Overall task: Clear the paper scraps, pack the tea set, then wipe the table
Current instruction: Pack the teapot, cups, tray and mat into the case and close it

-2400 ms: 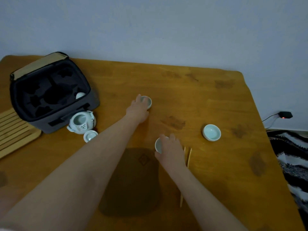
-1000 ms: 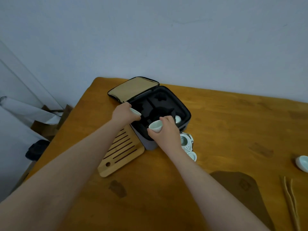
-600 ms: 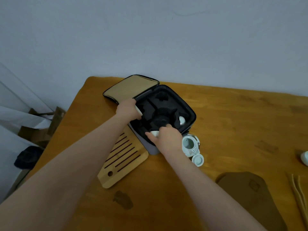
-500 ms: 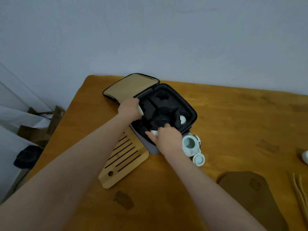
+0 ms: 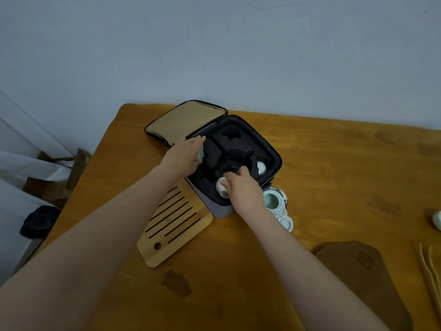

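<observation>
Teacup (image 5: pixel 222 187), tilted and pinched in the right hand (image 5: pixel 242 191), sits at the near pocket of the open case (image 5: pixel 216 209) by the table's (image 5: pixel 334 163) far-left corner, while the left hand (image 5: pixel 183 157) grips a second cup (image 5: pixel 201 154) over the case's left pocket.

from here i count four pale cups (image 5: pixel 261 168), one teapot (image 5: pixel 274 203), one loose lid (image 5: pixel 286 223), one open black case (image 5: pixel 219 209), one slatted wooden tray (image 5: pixel 176 225), one brown mat (image 5: pixel 358 271) and two thin sticks (image 5: pixel 426 271), all at one bench (image 5: pixel 334 163).
</observation>
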Available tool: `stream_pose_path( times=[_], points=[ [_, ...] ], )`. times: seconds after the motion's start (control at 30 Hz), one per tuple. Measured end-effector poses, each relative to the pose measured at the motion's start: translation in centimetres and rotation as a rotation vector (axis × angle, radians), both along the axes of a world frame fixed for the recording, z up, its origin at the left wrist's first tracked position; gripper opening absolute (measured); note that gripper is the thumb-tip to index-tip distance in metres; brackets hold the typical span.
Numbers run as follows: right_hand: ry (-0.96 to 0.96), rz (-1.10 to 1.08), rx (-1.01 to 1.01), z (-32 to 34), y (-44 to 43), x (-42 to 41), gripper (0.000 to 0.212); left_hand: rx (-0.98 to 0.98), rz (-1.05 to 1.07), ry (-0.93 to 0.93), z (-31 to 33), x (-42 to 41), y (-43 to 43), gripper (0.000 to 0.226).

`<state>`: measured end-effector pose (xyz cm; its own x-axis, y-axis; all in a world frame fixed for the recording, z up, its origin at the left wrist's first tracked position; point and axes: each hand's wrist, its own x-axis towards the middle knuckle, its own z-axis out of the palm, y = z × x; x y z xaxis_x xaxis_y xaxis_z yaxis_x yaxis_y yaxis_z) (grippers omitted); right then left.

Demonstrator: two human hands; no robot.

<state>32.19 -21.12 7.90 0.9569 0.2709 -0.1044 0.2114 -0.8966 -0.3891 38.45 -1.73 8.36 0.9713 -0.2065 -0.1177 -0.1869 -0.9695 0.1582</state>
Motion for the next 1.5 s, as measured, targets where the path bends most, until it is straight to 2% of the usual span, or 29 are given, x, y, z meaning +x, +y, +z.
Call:
stream_pose_path(
  times=[0.07, 0.2, 0.37, 0.57, 0.7, 0.87, 0.97, 1.0, 1.1, 1.17, 1.27, 1.4, 1.5],
  points=[
    [0.047, -0.045, 0.093, 0.0, -0.4, 0.2, 0.030, -0.092, 0.051, -0.108, -0.9, -1.1, 0.0, 0.055],
    [0.142, -0.107, 0.183, 0.2, -1.2, 0.5, 0.026, -0.123, 0.144, -0.275, -2.6, -2.5, -0.2, 0.029],
    [0.161, -0.129, 0.170, -0.3, -1.1, 1.0, 0.023, 0.063, 0.165, -0.252, -2.2, -2.0, -0.9, 0.009],
    [0.130, -0.203, 0.114, -0.5, -0.9, 0.9, 0.019, 0.233, 0.196, -0.147, -1.6, -2.0, -1.7, 0.011],
    [0.086, -0.254, 0.093, -0.1, -0.8, 0.4, 0.023, 0.302, 0.146, -0.062, -0.7, -1.7, -2.8, 0.029],
    [0.055, -0.251, -0.002, 0.0, -0.3, 0.2, 0.036, 0.332, 0.146, 0.001, -0.5, -1.7, -3.4, 0.023],
    [0.066, -0.242, -0.053, 0.1, 0.0, 0.6, 0.035, 0.282, 0.138, -0.066, -0.7, -1.7, -2.8, 0.044],
    [0.072, -0.236, -0.064, 0.1, 0.1, 0.6, 0.035, 0.233, 0.153, -0.093, -1.0, -1.9, -2.8, 0.045],
    [0.072, -0.204, -0.081, 0.2, 0.2, 0.6, 0.032, -0.105, 0.262, -0.219, -2.1, -2.8, -3.3, 0.033],
    [0.042, -0.168, -0.016, 0.1, -0.3, 0.3, 0.027, -0.272, 0.264, -0.297, -2.8, -4.0, -4.0, 0.035],
    [-0.065, -0.128, 0.194, 0.0, -1.9, -0.8, 0.020, -0.286, 0.222, -0.360, -2.9, -5.8, -5.9, 0.038],
    [-0.302, -0.111, 0.221, 0.1, -5.2, -2.5, 0.024, -0.486, 0.249, -0.368, -2.0, -8.2, -9.9, 0.017],
    [-0.361, -0.118, 0.184, 0.1, -8.1, -3.3, 0.026, -0.616, 0.281, -0.373, -1.4, -9.3, -13.3, 0.006]
  ],
)
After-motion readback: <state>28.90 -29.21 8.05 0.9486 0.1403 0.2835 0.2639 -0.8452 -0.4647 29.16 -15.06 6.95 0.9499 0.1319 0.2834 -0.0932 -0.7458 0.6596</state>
